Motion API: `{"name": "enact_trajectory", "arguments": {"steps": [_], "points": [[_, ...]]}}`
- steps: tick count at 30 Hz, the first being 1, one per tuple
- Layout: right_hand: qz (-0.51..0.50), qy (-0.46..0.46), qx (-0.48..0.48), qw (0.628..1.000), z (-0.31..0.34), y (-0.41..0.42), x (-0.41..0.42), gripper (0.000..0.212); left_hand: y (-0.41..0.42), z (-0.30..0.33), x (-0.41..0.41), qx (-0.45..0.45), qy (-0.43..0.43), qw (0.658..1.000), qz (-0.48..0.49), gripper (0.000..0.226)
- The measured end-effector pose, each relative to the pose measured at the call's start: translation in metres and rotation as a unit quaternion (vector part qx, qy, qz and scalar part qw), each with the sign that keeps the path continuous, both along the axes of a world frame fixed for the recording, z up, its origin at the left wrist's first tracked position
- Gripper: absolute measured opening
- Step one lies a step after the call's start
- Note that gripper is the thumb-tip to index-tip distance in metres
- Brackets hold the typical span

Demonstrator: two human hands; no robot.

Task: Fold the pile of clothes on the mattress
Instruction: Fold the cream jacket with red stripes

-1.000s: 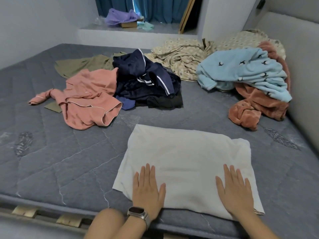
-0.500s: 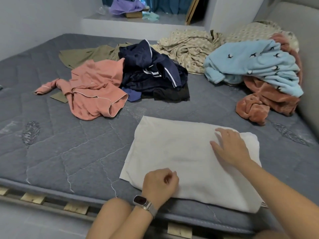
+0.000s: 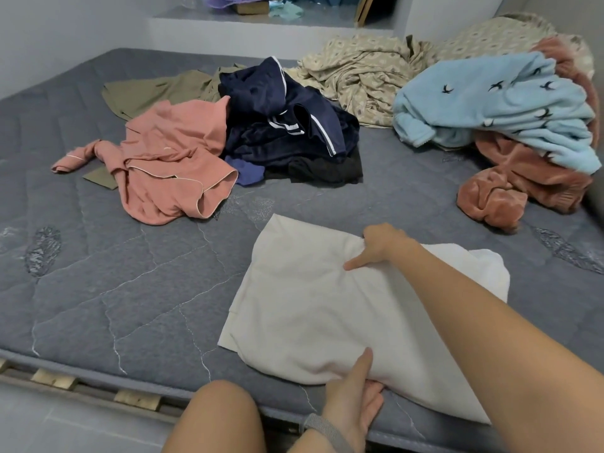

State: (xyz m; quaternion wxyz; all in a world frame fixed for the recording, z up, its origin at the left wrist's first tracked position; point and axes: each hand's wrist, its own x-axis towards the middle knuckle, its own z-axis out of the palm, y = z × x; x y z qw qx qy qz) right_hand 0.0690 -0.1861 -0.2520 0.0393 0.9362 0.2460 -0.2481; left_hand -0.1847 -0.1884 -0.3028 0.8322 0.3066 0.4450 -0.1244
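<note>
A folded white garment lies on the grey quilted mattress near its front edge. My left hand grips the garment's near edge, thumb on top and fingers tucked underneath. My right hand reaches across and pinches the far edge, where the cloth bunches up. Behind lies the unfolded pile: a pink garment, navy clothes with white stripes and an olive piece.
At the right side lie a light blue fleece with bird prints over a rust-coloured fleece, against a padded wall. A beige patterned sheet lies at the back. Wooden bed slats show below the mattress's front edge. My knee is at the bottom.
Both hands lay flat on the white garment a second ago. Since then the left hand has taken hold of the near edge and the right has reached to the far edge and gripped it.
</note>
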Motion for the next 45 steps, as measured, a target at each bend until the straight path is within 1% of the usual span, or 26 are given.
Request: {"name": "enact_trajectory", "arguments": {"steps": [3,5,6,7,8,9,11,13,14,16,18,20,24,26,27,30,31,32,33,35,36,38,39,41,43,45], "points": [[-0.014,0.066,-0.018,0.998,0.013,0.000,0.005,0.079,-0.006,0.003,-0.001,-0.008,-0.011,1.000,0.019,0.132],[-0.014,0.102,-0.038,0.994,0.024,0.002,0.009,0.085,-0.005,0.003,-0.002,-0.017,-0.028,0.999,0.022,0.121],[-0.013,0.112,-0.043,0.993,0.029,0.002,0.010,0.087,-0.004,0.003,-0.002,-0.012,-0.039,0.999,0.015,0.107],[-0.013,0.124,-0.039,0.991,0.034,0.001,0.010,0.087,-0.002,0.002,-0.001,0.006,-0.048,0.999,0.012,0.087],[-0.014,0.140,-0.025,0.990,0.038,-0.001,0.010,0.083,0.000,0.003,0.001,0.020,-0.059,0.998,0.024,0.065],[-0.022,0.161,-0.003,0.987,0.042,-0.004,0.009,0.075,0.001,0.006,0.003,0.025,-0.076,0.996,0.042,0.051],[-0.052,0.205,0.046,0.976,0.050,-0.013,0.005,0.062,0.001,0.014,0.008,0.026,-0.107,0.991,0.078,0.041],[-0.088,0.240,0.090,0.963,0.058,-0.024,0.001,0.057,0.000,0.018,0.008,0.036,-0.133,0.985,0.101,0.037],[-0.107,0.254,0.112,0.955,0.064,-0.030,-0.001,0.054,0.000,0.018,0.007,0.051,-0.137,0.984,0.106,0.040],[-0.149,0.277,0.156,0.936,0.076,-0.043,-0.003,0.045,-0.002,0.012,0.005,0.087,-0.132,0.981,0.111,0.054],[-0.189,0.310,0.200,0.910,0.089,-0.056,-0.006,0.046,-0.002,0.012,0.003,0.101,-0.133,0.979,0.113,0.052],[-0.224,0.354,0.243,0.875,0.097,-0.069,-0.009,0.051,-0.003,0.016,0.002,0.090,-0.157,0.976,0.119,0.047],[-0.281,0.401,0.325,0.809,0.108,-0.098,-0.021,0.043,0.003,0.018,0.005,0.038,-0.216,0.971,0.092,0.061],[-0.304,0.400,0.363,0.785,0.111,-0.111,-0.025,0.034,0.008,0.019,0.008,0.024,-0.222,0.972,0.080,0.066],[-0.309,0.397,0.380,0.776,0.115,-0.117,-0.028,0.033,0.012,0.023,0.011,0.020,-0.221,0.972,0.075,0.064],[-0.329,0.367,0.435,0.753,0.131,-0.132,-0.032,0.047,0.029,0.049,0.031,0.028,-0.218,0.974,0.049,0.046],[-0.329,0.347,0.456,0.750,0.140,-0.135,-0.034,0.043,0.038,0.061,0.043,0.044,-0.223,0.973,0.037,0.042],[-0.326,0.310,0.482,0.752,0.148,-0.137,-0.032,0.035,0.047,0.075,0.056,0.067,-0.227,0.971,0.023,0.039],[-0.331,0.256,0.502,0.757,0.158,-0.138,-0.031,0.031,0.058,0.090,0.071,0.101,-0.232,0.967,0.009,0.037],[-0.326,0.169,0.522,0.770,0.174,-0.139,-0.020,0.042,0.078,0.129,0.101,0.180,-0.242,0.953,-0.005,0.036],[-0.320,0.136,0.531,0.773,0.182,-0.139,-0.013,0.045,0.087,0.151,0.114,0.223,-0.249,0.942,-0.004,0.037],[-0.295,0.082,0.578,0.756,0.195,-0.139,-0.002,0.050,0.102,0.194,0.136,0.310,-0.284,0.907,0.011,0.041],[-0.286,0.068,0.606,0.739,0.203,-0.139,0.001,0.050,0.107,0.216,0.142,0.351,-0.314,0.882,0.016,0.046],[-0.253,0.067,0.690,0.675,0.212,-0.137,0.007,0.042,0.114,0.252,0.148,0.414,-0.372,0.831,0.016,0.050],[-0.206,0.067,0.749,0.626,0.219,-0.137,0.004,0.030,0.117,0.273,0.146,0.438,-0.423,0.793,0.024,0.038],[-0.160,0.070,0.781,0.599,0.214,-0.137,-0.004,0.030,0.118,0.271,0.138,0.448,-0.451,0.771,0.035,0.027]]}}
